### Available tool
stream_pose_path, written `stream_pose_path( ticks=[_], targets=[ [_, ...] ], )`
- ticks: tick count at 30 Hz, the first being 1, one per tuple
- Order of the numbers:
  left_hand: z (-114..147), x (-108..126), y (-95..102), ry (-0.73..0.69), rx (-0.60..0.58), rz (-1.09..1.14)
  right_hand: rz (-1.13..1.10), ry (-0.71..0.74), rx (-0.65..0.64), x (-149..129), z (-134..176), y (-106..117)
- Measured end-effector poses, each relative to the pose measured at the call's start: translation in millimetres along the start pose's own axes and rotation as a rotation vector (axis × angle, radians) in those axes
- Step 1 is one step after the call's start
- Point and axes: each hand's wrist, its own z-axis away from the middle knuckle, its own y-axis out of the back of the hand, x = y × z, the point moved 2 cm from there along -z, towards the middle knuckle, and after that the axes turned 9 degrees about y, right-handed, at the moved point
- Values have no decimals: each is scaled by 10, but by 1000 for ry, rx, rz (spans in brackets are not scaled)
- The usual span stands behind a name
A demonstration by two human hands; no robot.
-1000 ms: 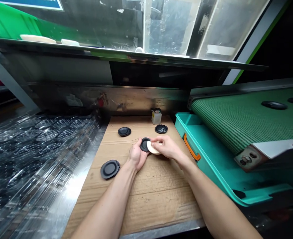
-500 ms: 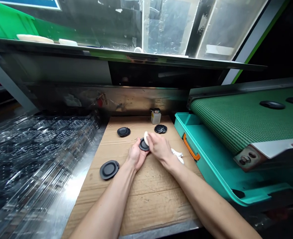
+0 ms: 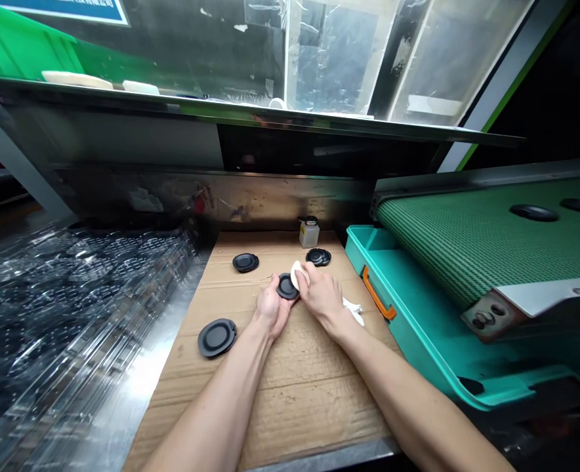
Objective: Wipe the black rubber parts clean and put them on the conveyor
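Observation:
My left hand (image 3: 271,307) is closed on the edge of a round black plastic disc (image 3: 286,286) with a raised ring, held above the cardboard sheet (image 3: 290,387). In my right hand (image 3: 322,292) is a white round pad (image 3: 297,274), pinched at the right side of the disc. Whether pad and disc touch, I cannot tell. Left of my forearm lies a larger black disc (image 3: 217,337). More black discs (image 3: 245,263) sit at the back left, and a further stack (image 3: 318,256) at the back right. A white crumpled cloth (image 3: 353,311) rests by my right wrist.
A small bottle with a black top (image 3: 309,232) stands at the cardboard's back. To the right are a teal bin with an orange handle (image 3: 403,328) and a green conveyor belt (image 3: 467,229) carrying black discs (image 3: 534,212). Clear plastic trays (image 3: 83,308) fill the left side.
My right hand with the white pad has shifted slightly right, uncovering more of the black disc. My left hand keeps its hold on the disc.

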Motion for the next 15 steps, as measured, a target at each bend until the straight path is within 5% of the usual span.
stream_pose_path(
  ticks=[7, 15],
  targets=[
    [53, -8, -14, -8, -91, -33, -73, -83, -1, -113, 19, -30],
    [41, 10, -12, 1, -63, -20, -81, -96, -31, -41, -33, -14]
  ],
)
